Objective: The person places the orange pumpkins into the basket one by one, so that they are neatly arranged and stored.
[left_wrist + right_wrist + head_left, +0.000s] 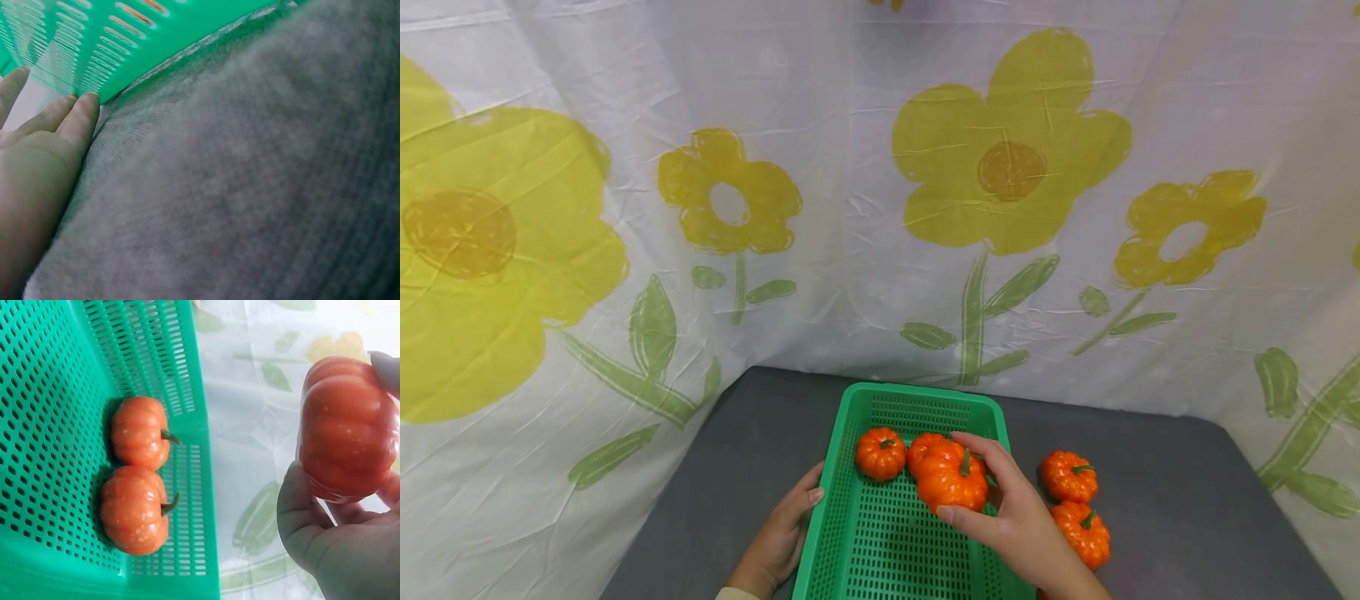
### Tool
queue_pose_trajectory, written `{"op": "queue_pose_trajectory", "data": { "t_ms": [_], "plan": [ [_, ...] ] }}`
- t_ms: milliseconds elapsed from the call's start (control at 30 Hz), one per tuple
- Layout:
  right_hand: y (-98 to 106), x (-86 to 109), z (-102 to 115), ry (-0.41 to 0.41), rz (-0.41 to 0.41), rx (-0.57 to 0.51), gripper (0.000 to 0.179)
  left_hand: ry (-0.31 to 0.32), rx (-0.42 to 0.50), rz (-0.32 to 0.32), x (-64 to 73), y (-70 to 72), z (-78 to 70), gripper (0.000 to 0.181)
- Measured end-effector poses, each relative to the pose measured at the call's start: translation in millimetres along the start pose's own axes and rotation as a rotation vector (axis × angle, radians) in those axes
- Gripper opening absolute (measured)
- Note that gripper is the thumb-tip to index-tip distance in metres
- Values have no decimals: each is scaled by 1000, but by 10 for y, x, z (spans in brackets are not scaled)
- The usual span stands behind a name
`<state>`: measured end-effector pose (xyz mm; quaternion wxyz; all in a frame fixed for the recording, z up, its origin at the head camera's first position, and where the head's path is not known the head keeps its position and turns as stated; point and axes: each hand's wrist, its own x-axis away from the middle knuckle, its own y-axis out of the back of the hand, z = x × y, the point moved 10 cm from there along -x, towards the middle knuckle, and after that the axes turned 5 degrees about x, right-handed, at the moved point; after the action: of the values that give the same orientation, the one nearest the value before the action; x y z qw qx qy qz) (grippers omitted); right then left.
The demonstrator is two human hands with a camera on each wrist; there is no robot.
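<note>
My right hand (pixel 1018 521) grips a small orange pumpkin (pixel 951 479) with a green stem, above the green plastic basket (pixel 829 479). In the right wrist view, thumb and fingers wrap round this pumpkin (pixel 347 431). Two more pumpkins sit side by side at the basket's far end, a left one (pixel 881 454) and a second one (pixel 923 448) partly covered by the held pumpkin. My left hand (pixel 782 533) rests against the basket's left side. The left wrist view has its extended fingers (pixel 81 119) touching the slotted outer wall.
Right of the basket, two pumpkins lie on the dark grey tabletop (pixel 1180 500): a farther one (pixel 1067 477) and a nearer one (pixel 1081 533). A sliver of orange shows below my right wrist. A white flower-printed cloth (pixel 850 208) hangs behind the table and along its sides.
</note>
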<state>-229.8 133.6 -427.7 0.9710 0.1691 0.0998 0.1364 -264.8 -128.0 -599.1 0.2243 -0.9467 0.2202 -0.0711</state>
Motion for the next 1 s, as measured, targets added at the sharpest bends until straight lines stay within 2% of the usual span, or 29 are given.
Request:
{"op": "queue_pose_trajectory", "data": {
  "t_ms": [333,500,733,833,1000],
  "plan": [
    [-87,-73,-42,-12,18,-28,72,-4,-21,-17,-9,-1,1,71],
    [-121,-121,-73,11,20,-24,72,1,-11,-28,1,7,8,71],
    [-226,-188,-146,10,56,-35,70,20,-41,-53,2,17,17,72],
    [-299,-230,-166,5,77,-22,70,21,-27,-50,8,10,12,72],
    [-445,-305,-132,63,116,-1,67,10,-2,-35,11,5,-9,72]
  ]
}}
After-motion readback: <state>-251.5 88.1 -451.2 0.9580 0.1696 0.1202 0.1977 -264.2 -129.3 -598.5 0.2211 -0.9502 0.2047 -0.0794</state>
